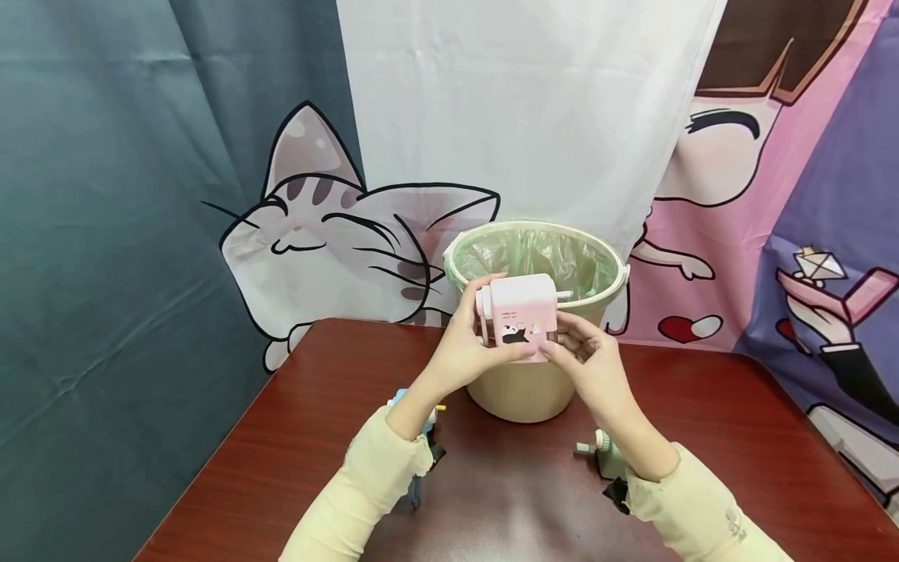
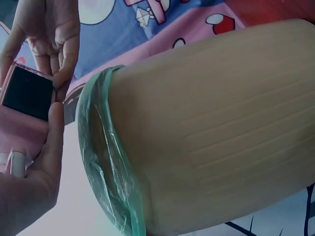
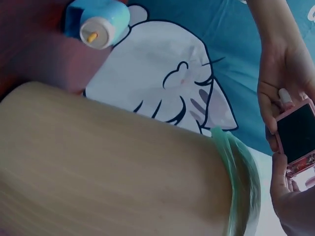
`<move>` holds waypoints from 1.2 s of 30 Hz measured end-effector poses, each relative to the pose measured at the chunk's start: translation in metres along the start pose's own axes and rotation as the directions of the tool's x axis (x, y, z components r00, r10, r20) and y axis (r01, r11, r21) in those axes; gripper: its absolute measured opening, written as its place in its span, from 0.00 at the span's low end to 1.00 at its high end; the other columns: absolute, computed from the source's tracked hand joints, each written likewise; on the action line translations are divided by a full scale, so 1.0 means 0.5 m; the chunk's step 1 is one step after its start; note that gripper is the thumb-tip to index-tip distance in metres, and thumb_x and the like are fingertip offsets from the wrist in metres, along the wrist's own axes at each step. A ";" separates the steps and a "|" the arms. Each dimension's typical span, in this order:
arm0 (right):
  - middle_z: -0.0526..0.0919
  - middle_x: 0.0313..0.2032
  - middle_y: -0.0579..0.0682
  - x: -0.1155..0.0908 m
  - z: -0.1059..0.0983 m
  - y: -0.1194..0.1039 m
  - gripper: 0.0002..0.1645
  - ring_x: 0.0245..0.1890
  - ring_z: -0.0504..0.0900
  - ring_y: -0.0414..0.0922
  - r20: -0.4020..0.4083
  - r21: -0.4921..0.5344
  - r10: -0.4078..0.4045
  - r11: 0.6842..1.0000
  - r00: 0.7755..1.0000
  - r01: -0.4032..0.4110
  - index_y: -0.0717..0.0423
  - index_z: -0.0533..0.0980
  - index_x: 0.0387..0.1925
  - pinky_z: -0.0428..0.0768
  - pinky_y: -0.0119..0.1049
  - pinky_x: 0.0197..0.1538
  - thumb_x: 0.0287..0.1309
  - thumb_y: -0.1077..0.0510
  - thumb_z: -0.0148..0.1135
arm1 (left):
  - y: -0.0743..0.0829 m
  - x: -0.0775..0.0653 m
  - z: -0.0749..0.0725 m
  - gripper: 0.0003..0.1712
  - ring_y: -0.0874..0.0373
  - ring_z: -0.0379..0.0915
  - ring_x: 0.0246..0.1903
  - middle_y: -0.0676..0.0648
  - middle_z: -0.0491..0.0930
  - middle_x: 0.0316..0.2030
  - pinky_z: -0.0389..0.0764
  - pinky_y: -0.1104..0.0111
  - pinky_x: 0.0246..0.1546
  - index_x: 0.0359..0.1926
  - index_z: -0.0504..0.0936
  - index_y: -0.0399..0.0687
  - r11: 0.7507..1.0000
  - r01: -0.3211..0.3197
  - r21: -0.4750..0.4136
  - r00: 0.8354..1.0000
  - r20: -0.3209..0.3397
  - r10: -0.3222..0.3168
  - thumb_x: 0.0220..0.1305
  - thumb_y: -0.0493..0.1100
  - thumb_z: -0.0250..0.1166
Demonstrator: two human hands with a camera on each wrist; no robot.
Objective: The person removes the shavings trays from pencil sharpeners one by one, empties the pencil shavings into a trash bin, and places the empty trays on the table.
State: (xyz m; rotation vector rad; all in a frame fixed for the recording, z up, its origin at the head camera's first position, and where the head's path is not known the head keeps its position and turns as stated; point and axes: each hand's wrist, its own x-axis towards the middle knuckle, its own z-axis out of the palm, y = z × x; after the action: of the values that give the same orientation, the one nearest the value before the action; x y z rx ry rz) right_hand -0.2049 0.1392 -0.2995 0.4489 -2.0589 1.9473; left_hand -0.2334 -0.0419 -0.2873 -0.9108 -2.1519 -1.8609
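Backdrop: printed cloth with a smiling cat, rising behind a red-brown table.
Bin: I see a tan bin at the table's far side, lined with a green bag.
Wrist views: both show me a dark, flat underside on the pink sharpener, hidden from the head view; the right one also catches the blue sharpener's round white end and yellow knob.
Head view: only here do I find the green sharpener, by the right forearm.
Sharpener: pale pink, boxy, panda print in front, white parts at both sides; raised above the table, before the bin.
Left hand: pinches its left side, thumb low on the front.
Right hand: pinches the lower right corner, thumb in front.
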 end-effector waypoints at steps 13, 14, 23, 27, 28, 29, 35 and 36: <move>0.82 0.33 0.33 0.022 -0.003 -0.013 0.26 0.36 0.82 0.32 0.169 -0.088 0.037 0.996 0.985 -0.023 0.75 0.71 0.53 0.80 0.26 0.44 0.51 0.69 0.65 | -0.026 0.017 -0.043 0.47 0.60 0.75 0.40 0.40 0.73 0.48 0.81 0.67 0.38 0.65 0.59 0.46 0.998 -0.045 -0.047 0.995 0.089 0.049 0.44 0.26 0.71; 0.82 0.32 0.33 0.023 -0.001 -0.011 0.27 0.35 0.82 0.32 0.172 -0.079 0.023 0.997 0.985 -0.009 0.76 0.71 0.52 0.80 0.26 0.44 0.50 0.70 0.65 | -0.027 0.018 -0.047 0.48 0.60 0.75 0.40 0.39 0.73 0.48 0.81 0.67 0.38 0.66 0.59 0.44 0.997 -0.056 -0.056 0.993 0.104 0.062 0.44 0.25 0.70; 0.82 0.34 0.33 0.033 -0.004 0.006 0.27 0.37 0.82 0.32 0.224 -0.050 -0.026 0.998 0.974 0.038 0.77 0.70 0.53 0.79 0.26 0.45 0.50 0.71 0.65 | -0.027 0.033 -0.060 0.48 0.61 0.73 0.41 0.39 0.72 0.48 0.81 0.66 0.40 0.65 0.59 0.41 0.994 -0.081 -0.076 0.981 0.172 0.093 0.43 0.23 0.70; 0.82 0.34 0.34 0.040 -0.004 0.005 0.27 0.37 0.81 0.32 0.212 -0.073 -0.039 0.996 0.976 0.056 0.76 0.70 0.53 0.79 0.25 0.46 0.49 0.72 0.65 | -0.028 0.038 -0.059 0.47 0.61 0.73 0.40 0.39 0.73 0.46 0.80 0.68 0.37 0.65 0.60 0.43 0.994 -0.097 -0.039 0.985 0.139 0.102 0.43 0.24 0.70; 0.81 0.34 0.35 0.042 -0.004 0.003 0.26 0.37 0.81 0.31 0.198 -0.084 -0.041 0.995 0.979 0.059 0.75 0.71 0.52 0.79 0.25 0.46 0.49 0.72 0.65 | -0.028 0.038 -0.058 0.47 0.61 0.74 0.39 0.40 0.74 0.45 0.81 0.68 0.36 0.65 0.61 0.44 0.995 -0.097 -0.026 0.988 0.120 0.100 0.43 0.25 0.71; 0.81 0.34 0.37 0.043 -0.003 0.000 0.26 0.37 0.81 0.31 0.183 -0.093 -0.041 0.994 0.982 0.059 0.75 0.71 0.52 0.79 0.24 0.46 0.49 0.72 0.65 | -0.028 0.038 -0.055 0.47 0.60 0.75 0.38 0.40 0.74 0.45 0.81 0.67 0.35 0.65 0.61 0.45 0.995 -0.101 -0.012 0.990 0.099 0.102 0.43 0.26 0.71; 0.81 0.33 0.43 0.053 -0.003 -0.012 0.24 0.35 0.80 0.30 0.117 -0.145 -0.034 0.988 0.993 0.051 0.74 0.72 0.49 0.78 0.22 0.44 0.48 0.71 0.66 | -0.024 0.037 -0.042 0.46 0.58 0.77 0.35 0.41 0.76 0.44 0.82 0.64 0.33 0.64 0.62 0.52 0.995 -0.095 0.031 0.995 -0.005 0.095 0.44 0.31 0.74; 0.81 0.33 0.41 0.054 -0.005 -0.011 0.24 0.35 0.80 0.30 0.128 -0.142 -0.044 0.988 0.991 0.062 0.74 0.72 0.49 0.78 0.23 0.44 0.47 0.72 0.66 | -0.024 0.038 -0.043 0.46 0.58 0.77 0.35 0.41 0.75 0.44 0.82 0.63 0.33 0.64 0.62 0.52 0.995 -0.099 0.026 0.995 0.001 0.100 0.43 0.31 0.74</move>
State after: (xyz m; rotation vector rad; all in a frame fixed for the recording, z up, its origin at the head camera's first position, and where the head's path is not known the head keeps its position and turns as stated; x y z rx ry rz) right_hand -0.2276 0.1402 -0.2835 0.5998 -2.2236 1.7638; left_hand -0.2608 -0.0560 -0.2836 -0.9927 -2.0845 -1.7825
